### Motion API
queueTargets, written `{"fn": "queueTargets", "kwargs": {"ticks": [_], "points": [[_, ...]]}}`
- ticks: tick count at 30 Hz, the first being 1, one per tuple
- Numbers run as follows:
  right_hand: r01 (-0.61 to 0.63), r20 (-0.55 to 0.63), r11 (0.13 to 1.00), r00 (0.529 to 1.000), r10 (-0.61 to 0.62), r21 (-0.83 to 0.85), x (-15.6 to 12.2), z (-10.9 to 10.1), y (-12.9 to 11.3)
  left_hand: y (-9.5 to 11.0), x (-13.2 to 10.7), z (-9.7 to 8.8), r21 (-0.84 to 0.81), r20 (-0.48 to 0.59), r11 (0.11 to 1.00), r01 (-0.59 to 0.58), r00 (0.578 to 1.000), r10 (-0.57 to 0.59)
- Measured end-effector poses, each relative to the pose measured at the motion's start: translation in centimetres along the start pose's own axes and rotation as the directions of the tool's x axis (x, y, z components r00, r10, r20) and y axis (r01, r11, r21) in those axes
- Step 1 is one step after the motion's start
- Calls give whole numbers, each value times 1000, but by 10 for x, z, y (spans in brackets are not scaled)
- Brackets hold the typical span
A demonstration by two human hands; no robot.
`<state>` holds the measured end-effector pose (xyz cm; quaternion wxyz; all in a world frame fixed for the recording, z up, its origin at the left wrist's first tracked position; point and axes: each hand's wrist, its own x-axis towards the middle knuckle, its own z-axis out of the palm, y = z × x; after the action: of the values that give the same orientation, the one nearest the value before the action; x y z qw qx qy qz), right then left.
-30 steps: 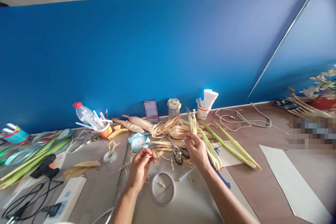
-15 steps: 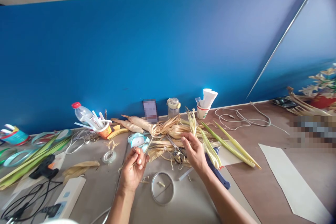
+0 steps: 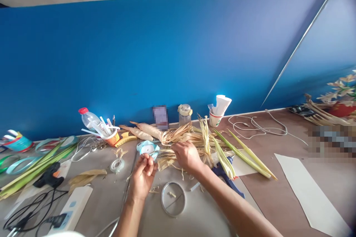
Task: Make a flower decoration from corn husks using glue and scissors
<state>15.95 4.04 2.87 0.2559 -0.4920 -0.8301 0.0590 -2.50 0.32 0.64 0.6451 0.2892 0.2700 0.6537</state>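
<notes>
My left hand [image 3: 144, 174] is raised over the table with thumb and fingers pinched around a thin strip, which barely shows now. Behind it lies a roll of light-blue ribbon [image 3: 147, 149]. My right hand [image 3: 187, 156] is bent over the pile of dry corn husks [image 3: 191, 133], its back to me and its fingertips hidden. It covers the spot where the scissors lay, so I cannot see what it touches. A clear ring [image 3: 173, 215] rests on the table between my forearms. Beside my right forearm is a blue glue gun [image 3: 229, 181].
Green stalks [image 3: 241, 152] and white paper [image 3: 306, 192] lie at right. A lidded jar [image 3: 185, 114] and a paper cup [image 3: 215, 118] stand at the blue partition [image 3: 167, 52]. At left are a tape roll [image 3: 117, 165], a power strip [image 3: 75, 207] and a black glue gun [image 3: 50, 176].
My right hand has moved left, from beside the husks to over the scissors' place, its fingers turning inward. My left hand stays nearly in place, still pinched.
</notes>
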Motion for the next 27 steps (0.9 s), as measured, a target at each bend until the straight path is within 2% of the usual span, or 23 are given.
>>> {"fn": "queueTargets", "kwargs": {"ticks": [2,4,6,8,11,15,17,20,27], "points": [[-108,-39,989,994,105,-103,5,-5,8,1,5,-3,48,-71,999,-24,997,27],[-174,-103,978,981,163,-110,4,-10,9,-1,6,-3,137,-96,990,-26,995,39],[-180,-129,984,975,179,0,-1,-15,3,-5,5,0,245,-80,969,-10,996,30],[-171,-73,960,979,191,224,-8,-18,-7,-9,1,4,355,-32,934,26,999,-16],[-226,67,797,971,228,561,-17,-15,-22,-14,-4,9,523,50,852,41,996,-79],[-299,154,568,945,288,767,-20,-2,-32,-17,-7,13,648,131,761,41,978,-164],[-328,187,500,932,311,802,-19,3,-32,-17,-8,15,685,139,726,52,970,-201],[-343,205,460,924,323,819,-17,8,-29,-16,-10,16,706,133,704,78,962,-240],[-349,242,397,924,295,849,-14,7,-25,-14,-10,14,597,185,794,114,944,-274]]}}
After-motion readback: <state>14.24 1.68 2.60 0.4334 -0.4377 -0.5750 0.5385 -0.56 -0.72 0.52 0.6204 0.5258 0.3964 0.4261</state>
